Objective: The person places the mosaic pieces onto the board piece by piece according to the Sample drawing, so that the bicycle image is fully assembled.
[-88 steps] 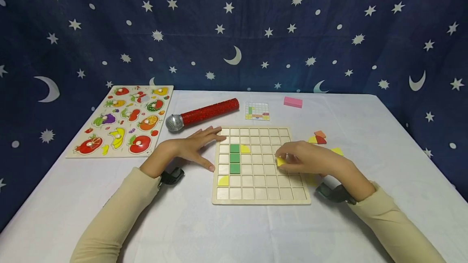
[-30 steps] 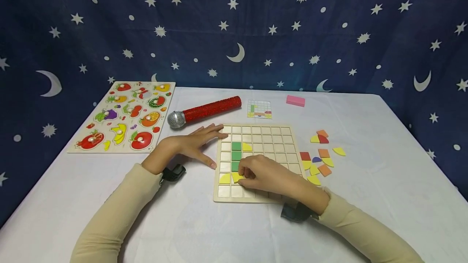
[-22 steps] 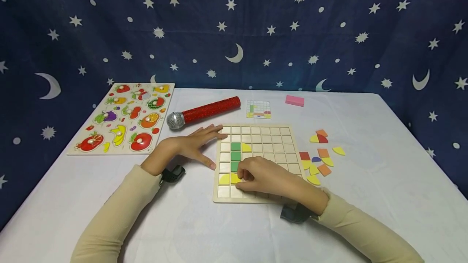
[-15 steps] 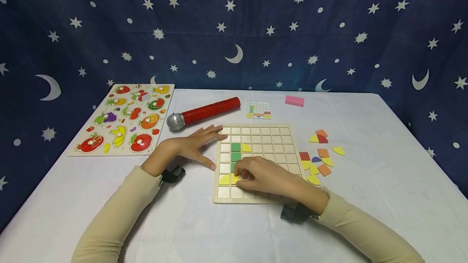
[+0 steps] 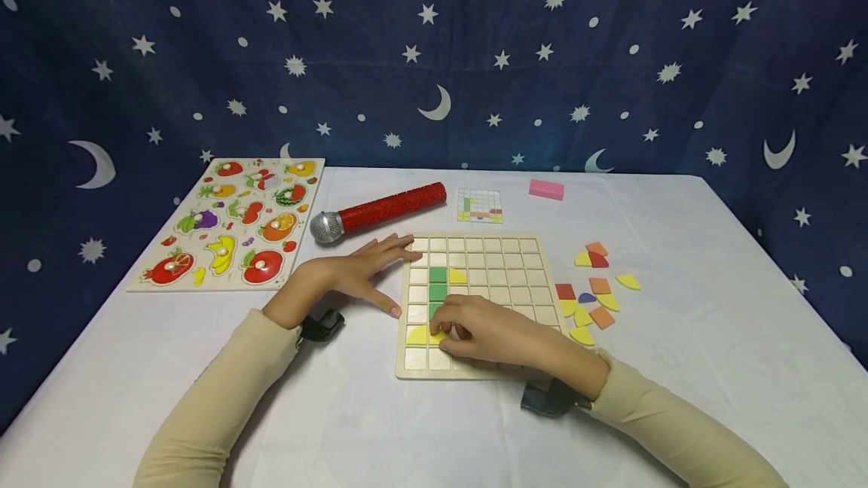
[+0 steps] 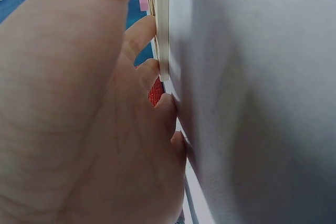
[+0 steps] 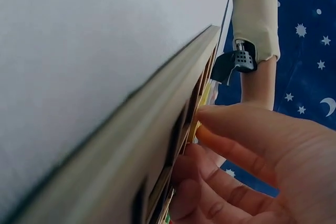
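A wooden grid board (image 5: 492, 364) lies flat on the table. Three green square tiles (image 5: 437, 275) form a column on its left side, with a yellow quarter-circle tile (image 5: 457, 276) beside the top one. Lower down, another yellow tile (image 5: 417, 336) fills a cell at the left edge. My right hand (image 5: 490, 330) bends over the cell just right of it, thumb and fingertips on a yellow quarter-circle tile (image 5: 436, 338) that they partly cover. With fingers spread, my left hand (image 5: 359, 277) rests against the board's left edge; in the left wrist view its fingertips touch that edge.
Loose yellow, orange, red and blue tiles (image 5: 601, 317) lie right of the board. Behind it are a small pattern card (image 5: 480, 205), a pink block (image 5: 545, 189) and a red microphone (image 5: 393, 205). A fruit puzzle board (image 5: 237, 285) lies at the left.
My right hand has carried the yellow tile from the board's right side to the lower left. The tile, tilted a second ago, now sits flat in its cell. My left hand stays put.
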Demonstrator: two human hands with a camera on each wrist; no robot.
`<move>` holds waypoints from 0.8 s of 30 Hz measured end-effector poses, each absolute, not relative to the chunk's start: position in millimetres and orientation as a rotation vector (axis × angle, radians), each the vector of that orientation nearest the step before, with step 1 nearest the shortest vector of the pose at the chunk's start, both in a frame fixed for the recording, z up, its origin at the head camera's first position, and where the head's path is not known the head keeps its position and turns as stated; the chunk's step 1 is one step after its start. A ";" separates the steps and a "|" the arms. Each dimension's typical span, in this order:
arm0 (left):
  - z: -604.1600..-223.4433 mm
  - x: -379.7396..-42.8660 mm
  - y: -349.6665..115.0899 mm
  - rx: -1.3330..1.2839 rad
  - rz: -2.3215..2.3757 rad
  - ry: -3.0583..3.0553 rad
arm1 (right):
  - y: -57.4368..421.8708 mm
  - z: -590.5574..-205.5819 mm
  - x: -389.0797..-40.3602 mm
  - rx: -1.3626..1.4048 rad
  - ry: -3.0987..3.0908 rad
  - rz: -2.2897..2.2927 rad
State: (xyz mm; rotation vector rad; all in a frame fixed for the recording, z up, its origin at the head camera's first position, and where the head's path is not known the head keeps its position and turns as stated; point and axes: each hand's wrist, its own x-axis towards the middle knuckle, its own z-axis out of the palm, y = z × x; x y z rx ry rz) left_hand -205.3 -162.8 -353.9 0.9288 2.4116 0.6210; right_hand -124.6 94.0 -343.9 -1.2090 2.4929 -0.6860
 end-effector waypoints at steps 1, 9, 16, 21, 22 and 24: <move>-354.5 -205.4 -162.8 0.930 0.621 2.410 | 94.4 -343.9 -124.7 -1.202 2.496 -0.688; -354.2 -205.3 -162.1 0.916 0.617 2.415 | 100.9 -337.2 -128.1 -1.158 2.551 -0.686; -353.9 -206.0 -161.8 0.924 0.609 2.411 | 114.3 -321.3 -136.2 -1.088 2.663 -0.655; -353.6 -205.5 -161.8 0.913 0.614 2.408 | 129.2 -307.7 -145.4 -1.032 2.677 -0.653; -353.7 -205.5 -161.9 0.912 0.615 2.408 | 133.2 -305.1 -147.4 -1.027 2.675 -0.650; -353.9 -205.4 -162.1 0.913 0.617 2.407 | 141.5 -300.3 -151.6 -1.017 2.682 -0.639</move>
